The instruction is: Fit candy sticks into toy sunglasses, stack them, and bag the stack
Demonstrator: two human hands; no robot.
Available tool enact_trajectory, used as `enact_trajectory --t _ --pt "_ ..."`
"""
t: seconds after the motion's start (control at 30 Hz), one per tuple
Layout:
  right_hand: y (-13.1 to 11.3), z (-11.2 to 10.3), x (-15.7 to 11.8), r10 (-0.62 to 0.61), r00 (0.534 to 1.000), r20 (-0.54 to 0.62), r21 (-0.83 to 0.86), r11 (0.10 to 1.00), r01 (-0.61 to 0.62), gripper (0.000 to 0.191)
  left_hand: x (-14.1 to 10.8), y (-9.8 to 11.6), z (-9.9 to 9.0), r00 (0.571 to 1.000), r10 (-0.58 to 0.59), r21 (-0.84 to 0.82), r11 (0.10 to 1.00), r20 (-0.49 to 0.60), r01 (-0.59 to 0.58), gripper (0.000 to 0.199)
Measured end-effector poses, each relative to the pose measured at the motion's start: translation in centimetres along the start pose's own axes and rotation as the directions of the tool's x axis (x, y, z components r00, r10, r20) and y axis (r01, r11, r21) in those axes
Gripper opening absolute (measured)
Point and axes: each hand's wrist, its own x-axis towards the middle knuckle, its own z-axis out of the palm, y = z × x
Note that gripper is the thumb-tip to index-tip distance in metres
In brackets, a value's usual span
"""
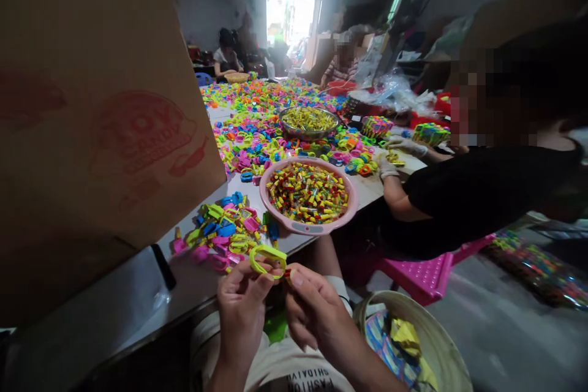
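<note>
My left hand (243, 303) is closed on a yellow-green plastic toy watch (268, 260), its looped band upright between thumb and fingers. Close against the watch's right side, my right hand (316, 306) pinches a small piece with a red end (288, 272); most of that piece is hidden by the fingers. Just beyond my hands, a pile of pink, blue and yellow toy watches (225, 228) lies on the white table (184, 282). Behind it stands a pink basin (307, 228), filled with small yellow and red wrapped candies (307, 191).
A large cardboard box (105, 135) blocks the left side. Farther back are a metal bowl (309, 133) of yellow pieces and many loose toy watches (257, 116). A gloved co-worker (482, 196) sits at right by a pink stool (418, 272). A bin (448, 349) holds wrappers.
</note>
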Motion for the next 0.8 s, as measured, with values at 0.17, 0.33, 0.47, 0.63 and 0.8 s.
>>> enact_trajectory --t 0.17,0.33,0.47,0.63,0.8 --pt "0.5 0.2 0.6 0.036 0.999 0.034 0.099 0.994 -0.039 0.047 -0.9 -0.5 -1.0 0.998 -0.013 -0.028 1.000 -0.055 0.012 0.039" --pt "1.9 0.7 1.8 0.101 0.994 0.039 0.105 0.989 -0.104 0.047 -1.4 -1.2 -2.3 0.994 0.031 0.018 0.999 -0.107 -0.030 0.039" --pt "3.0 -0.2 2.9 0.075 0.994 0.082 -0.232 0.971 -0.054 0.048 -0.1 -1.6 -4.4 0.990 0.064 0.157 0.987 -0.124 -0.044 0.039" --pt "-1.0 -6.8 3.3 -0.324 0.903 0.283 -0.930 0.137 0.340 0.025 5.5 -0.1 -8.4 0.932 0.355 0.686 0.663 0.064 -0.300 0.025" --pt "-7.2 -16.4 2.9 -0.357 0.877 0.321 -0.894 -0.421 0.156 0.037 13.5 1.3 -11.8 0.776 0.293 0.802 0.048 0.558 -0.595 0.019"
